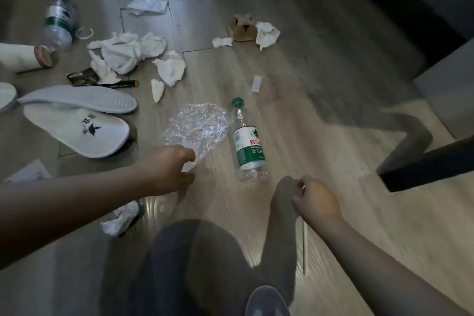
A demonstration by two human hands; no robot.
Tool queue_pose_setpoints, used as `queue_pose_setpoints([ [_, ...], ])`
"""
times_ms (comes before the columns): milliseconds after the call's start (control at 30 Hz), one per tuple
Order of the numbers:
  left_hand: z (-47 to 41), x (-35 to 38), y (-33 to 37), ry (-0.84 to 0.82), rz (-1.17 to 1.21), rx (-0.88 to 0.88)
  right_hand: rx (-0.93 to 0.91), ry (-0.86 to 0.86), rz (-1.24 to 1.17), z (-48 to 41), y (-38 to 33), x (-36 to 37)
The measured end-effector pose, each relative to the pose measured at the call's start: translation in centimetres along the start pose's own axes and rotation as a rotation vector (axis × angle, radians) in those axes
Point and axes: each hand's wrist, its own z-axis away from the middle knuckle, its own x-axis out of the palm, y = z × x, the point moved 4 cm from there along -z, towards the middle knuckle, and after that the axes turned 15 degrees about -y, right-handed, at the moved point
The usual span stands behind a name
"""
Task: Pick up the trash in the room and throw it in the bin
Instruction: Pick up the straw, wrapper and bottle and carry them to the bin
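Item: crumpled clear plastic film (197, 127), lying just left of the green-capped clear water bottle (248, 142);
Left hand (166, 168): pinching the film's near edge;
Right hand (318, 202): fingers curled, apparently round a thin white stick (304, 244), near the bottle's base;
Risk: glossy, springy film could slip a shallow pinch;
Surroundings: soft crumpled white tissues (128, 51) beyond the bottle

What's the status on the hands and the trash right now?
Left hand grips clear plastic wrap. Right hand holds thin white stick. Green-capped bottle lies on floor between them, unobstructed.
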Motion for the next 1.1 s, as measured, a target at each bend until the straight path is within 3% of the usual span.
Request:
queue_pose_setpoints([
  [233, 0.1, 0.8, 0.0, -0.013, -0.030, 0.002, 0.100, -0.049, -0.078, 0.5, 2.1, 2.2],
  [467, 0.9, 1.2, -0.7, -0.047, -0.039, -0.008, 0.027, -0.026, -0.201, 1.1, 0.3, 2.8],
  [633, 3.2, 1.9, -3.1, -0.033, 0.070, -0.041, -0.150, -0.058, -0.244, 3.8, -3.1, 2.1],
  [833, 7.0, 3.4, -9.2, -0.009, 0.230, -0.267, -0.475, -0.128, -0.195, 5.0, -11.7, 1.3],
  [1100, 10.5, 6.1, -13.4, -0.040, 0.305, -0.416, -0.565, -0.303, -0.124, 2.0, -21.6, 3.8],
])
